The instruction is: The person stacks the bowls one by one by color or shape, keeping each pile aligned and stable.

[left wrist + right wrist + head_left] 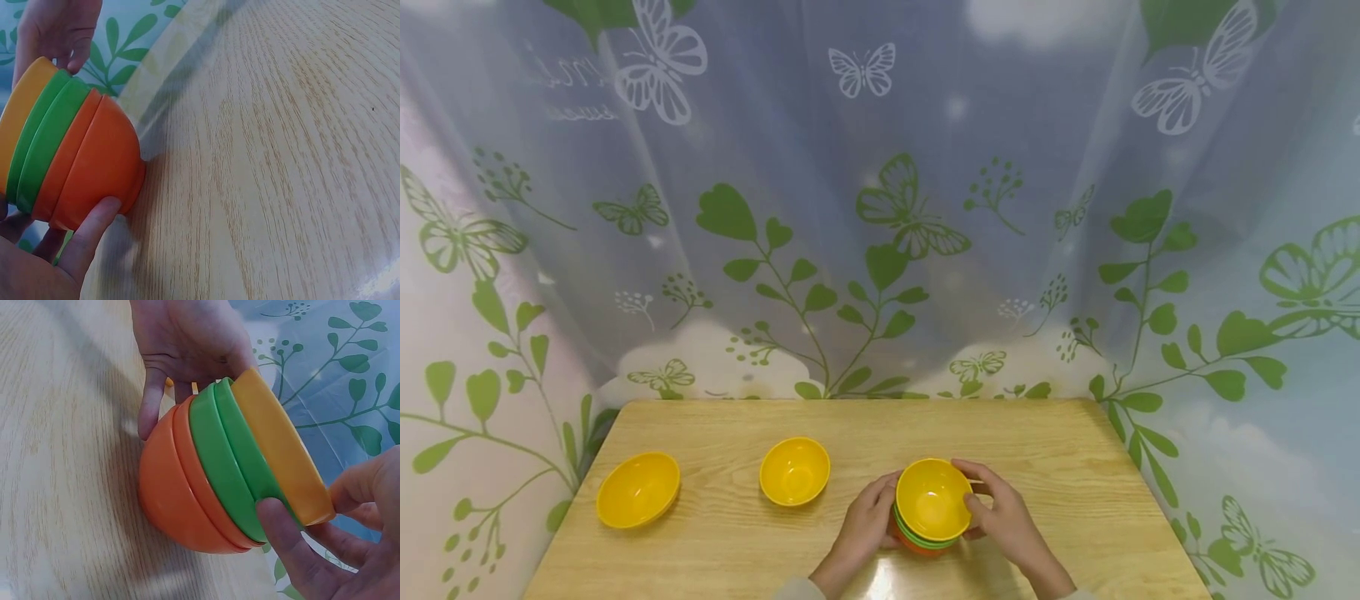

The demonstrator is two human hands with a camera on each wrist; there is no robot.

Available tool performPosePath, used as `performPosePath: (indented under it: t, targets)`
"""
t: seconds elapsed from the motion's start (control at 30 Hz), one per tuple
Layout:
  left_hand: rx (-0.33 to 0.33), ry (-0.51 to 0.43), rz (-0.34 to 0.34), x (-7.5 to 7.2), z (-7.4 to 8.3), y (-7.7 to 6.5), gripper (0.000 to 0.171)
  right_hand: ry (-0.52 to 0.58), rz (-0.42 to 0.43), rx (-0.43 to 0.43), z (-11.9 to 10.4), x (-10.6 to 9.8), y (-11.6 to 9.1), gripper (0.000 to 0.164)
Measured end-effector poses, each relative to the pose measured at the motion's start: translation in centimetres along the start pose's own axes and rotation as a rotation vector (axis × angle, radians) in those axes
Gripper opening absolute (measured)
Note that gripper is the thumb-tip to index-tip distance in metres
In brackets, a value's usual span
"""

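Observation:
A stack of nested bowls sits on the table between both hands in the head view. On top is a yellow bowl (932, 498); below it are two green bowls (219, 447) and two orange bowls (103, 156) at the bottom. My left hand (865, 521) holds the stack from the left, one digit low on the lowest orange bowl in the left wrist view. From the right, my right hand (1009, 518) grips the yellow bowl near its rim, with a digit on the upper green bowl. The bowls hide parts of the fingers.
Another yellow bowl (795, 472) stands on the wooden table (715, 542) left of the stack. A wider yellow bowl (638, 490) is farther left, near the table's left edge. A curtain (820, 208) with butterflies and leaves hangs behind the table.

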State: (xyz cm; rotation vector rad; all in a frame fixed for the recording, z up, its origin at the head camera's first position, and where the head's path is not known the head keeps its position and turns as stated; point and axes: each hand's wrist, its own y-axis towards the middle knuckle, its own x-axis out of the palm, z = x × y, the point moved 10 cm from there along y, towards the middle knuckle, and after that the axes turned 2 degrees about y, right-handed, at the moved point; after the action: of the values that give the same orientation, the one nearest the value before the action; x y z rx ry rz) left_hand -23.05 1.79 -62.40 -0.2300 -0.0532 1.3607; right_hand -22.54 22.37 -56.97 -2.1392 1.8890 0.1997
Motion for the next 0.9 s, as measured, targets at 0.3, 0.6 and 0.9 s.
performPosePath:
  t: [0.3,0.6,0.9]
  targets:
    - [0.001,-0.013,-0.02,0.04,-0.14,0.19,0.051,-0.01,0.019,0.003,-0.16,0.15,-0.07,0.05]
    - [0.003,-0.022,-0.029,0.1,-0.15,0.2,0.049,-0.015,0.015,0.0,-0.24,0.29,-0.16,0.05]
    - [0.011,-0.048,-0.036,0.16,-0.21,0.05,0.048,-0.048,0.02,-0.016,-0.31,0.52,-0.12,0.051]
